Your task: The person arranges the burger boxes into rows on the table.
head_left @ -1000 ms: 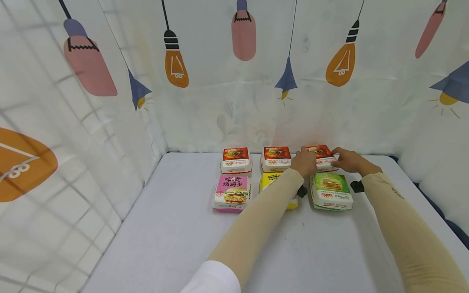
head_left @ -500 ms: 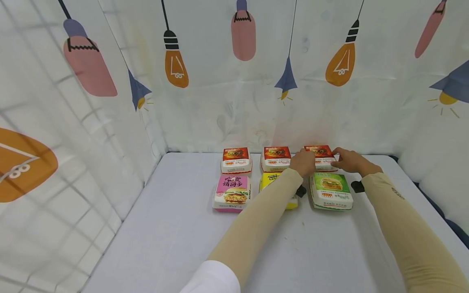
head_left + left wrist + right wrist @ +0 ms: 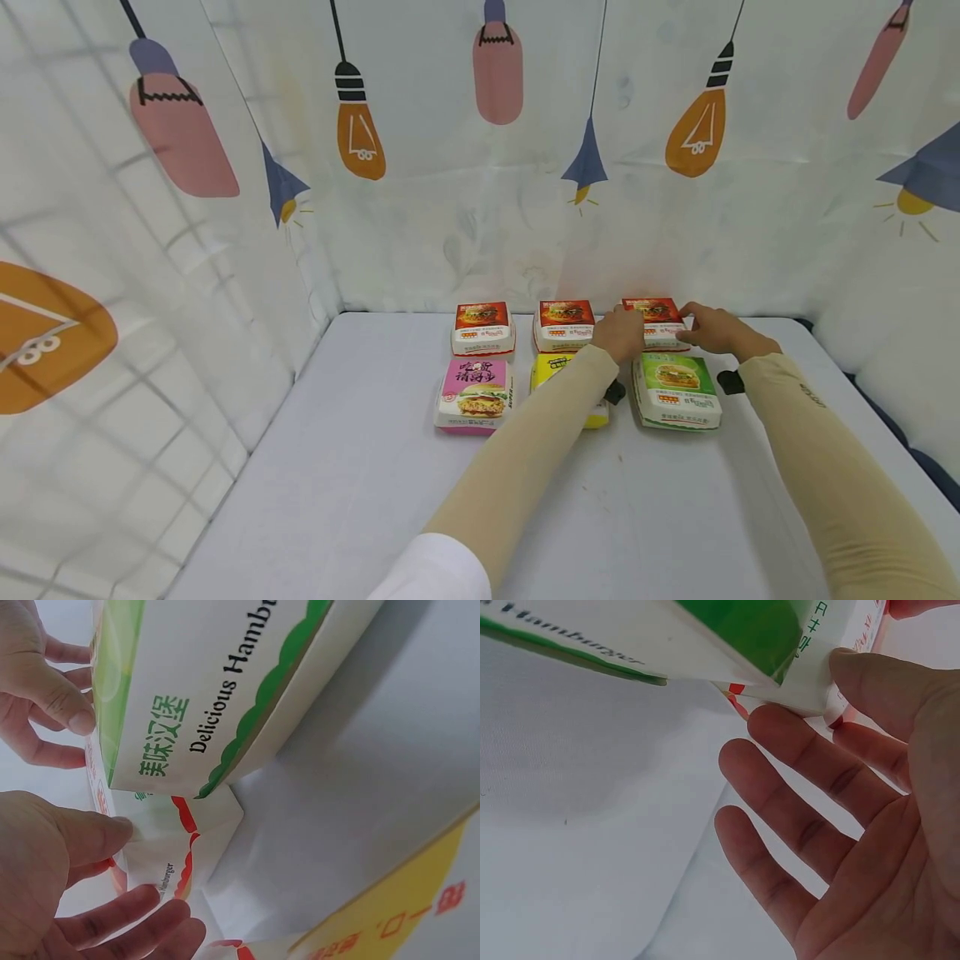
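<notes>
A red-and-white burger box (image 3: 662, 320) sits at the right end of the back row. My left hand (image 3: 621, 333) holds its left side, and my right hand (image 3: 718, 331) holds its right side. In the left wrist view the left thumb lies on the front of the box (image 3: 154, 847), with the lower fingers loosely extended. In the right wrist view the right thumb meets the edge of the box (image 3: 799, 694), while the other fingers (image 3: 780, 825) spread below. Just in front stands a green-and-white burger box (image 3: 678, 392).
Two more red burger boxes stand in the back row, the left one (image 3: 483, 328) and the middle one (image 3: 565, 325). In the front row are a pink burger box (image 3: 476, 395) and a yellow one (image 3: 553, 365), partly hidden by my left arm. A printed curtain (image 3: 450, 225) hangs behind the white table (image 3: 337, 467).
The red box between my hands has shifted slightly left and straightened, my left hand moving a little left with it. Over the last half second nearly everything stays put.
</notes>
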The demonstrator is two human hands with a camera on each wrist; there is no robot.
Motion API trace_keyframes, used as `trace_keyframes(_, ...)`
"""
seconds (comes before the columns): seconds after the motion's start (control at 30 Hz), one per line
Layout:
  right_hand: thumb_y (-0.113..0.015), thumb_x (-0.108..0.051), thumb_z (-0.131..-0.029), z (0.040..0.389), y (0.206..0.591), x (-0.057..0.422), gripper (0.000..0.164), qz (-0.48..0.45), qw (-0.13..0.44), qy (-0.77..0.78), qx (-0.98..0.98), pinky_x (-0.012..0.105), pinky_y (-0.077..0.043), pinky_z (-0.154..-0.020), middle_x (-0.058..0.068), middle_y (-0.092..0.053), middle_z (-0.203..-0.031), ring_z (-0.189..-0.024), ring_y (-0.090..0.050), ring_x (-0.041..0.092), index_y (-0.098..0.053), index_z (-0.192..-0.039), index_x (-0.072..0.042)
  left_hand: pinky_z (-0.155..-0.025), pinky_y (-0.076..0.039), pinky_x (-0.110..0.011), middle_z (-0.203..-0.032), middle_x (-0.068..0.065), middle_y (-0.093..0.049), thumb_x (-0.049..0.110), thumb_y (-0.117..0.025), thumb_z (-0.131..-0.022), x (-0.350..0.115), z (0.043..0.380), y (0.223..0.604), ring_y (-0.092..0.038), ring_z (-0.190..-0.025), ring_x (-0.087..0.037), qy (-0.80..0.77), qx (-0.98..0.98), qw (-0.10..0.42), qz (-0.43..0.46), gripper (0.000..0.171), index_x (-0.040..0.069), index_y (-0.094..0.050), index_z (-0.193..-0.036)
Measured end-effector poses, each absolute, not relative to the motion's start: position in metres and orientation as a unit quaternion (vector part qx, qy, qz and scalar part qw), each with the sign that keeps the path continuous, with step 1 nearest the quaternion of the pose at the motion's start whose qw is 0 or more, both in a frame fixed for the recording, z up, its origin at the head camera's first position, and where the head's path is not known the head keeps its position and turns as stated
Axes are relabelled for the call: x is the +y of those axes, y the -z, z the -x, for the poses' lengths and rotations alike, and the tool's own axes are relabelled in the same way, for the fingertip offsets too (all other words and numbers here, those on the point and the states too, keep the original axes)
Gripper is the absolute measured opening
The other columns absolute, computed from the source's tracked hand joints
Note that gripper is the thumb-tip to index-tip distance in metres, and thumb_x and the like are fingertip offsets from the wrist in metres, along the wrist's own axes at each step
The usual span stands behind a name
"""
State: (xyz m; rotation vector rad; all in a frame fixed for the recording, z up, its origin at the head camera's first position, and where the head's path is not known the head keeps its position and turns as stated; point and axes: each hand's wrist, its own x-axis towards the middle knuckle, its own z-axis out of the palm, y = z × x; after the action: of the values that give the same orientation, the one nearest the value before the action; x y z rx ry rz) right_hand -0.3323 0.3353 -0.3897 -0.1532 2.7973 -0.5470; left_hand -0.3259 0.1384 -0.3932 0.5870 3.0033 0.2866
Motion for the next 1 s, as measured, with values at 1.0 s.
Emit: trace_keyframes(1.0,-0.049,-0.036,-0.107,0.291,0.373,0.361,0.042,0.038,0.042,0.211,0.976,0.04,-0.05,-0.071,0.027,-0.06,-0.113,-0.094,-0.058,0.036,-0.052,-0.121,0.003,-0.073,-0.055,-0.029,-0.124,0.001,-0.069,0.034,-0.056,-0.103,0.027,0.319,0.334,-0.066,-0.095,-0.014,-0.116,0.946,-0.087,-0.292,0.038,0.019,-0.06,-0.138)
